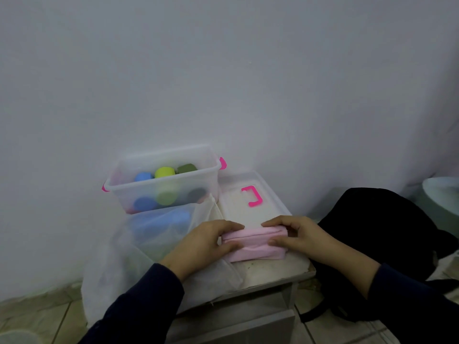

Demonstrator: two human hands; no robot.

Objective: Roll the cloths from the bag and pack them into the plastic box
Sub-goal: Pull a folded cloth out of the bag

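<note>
A pink cloth (255, 243), partly rolled, lies on the small white table (278, 269). My left hand (206, 242) grips its left end, fingers curled over the roll. My right hand (298, 235) grips the right end, thumb in front and fingers on top. Behind stands the clear plastic box (164, 180) with pink clips, holding rolled cloths in blue, lime and dark green. The translucent white bag (139, 254) slumps at the left, with a blue cloth (171, 219) showing through it.
The box's lid (248, 194) with a pink handle lies flat at the back right of the table. A black bag (387, 234) sits to the right on the tiled floor. A white wall is close behind the table.
</note>
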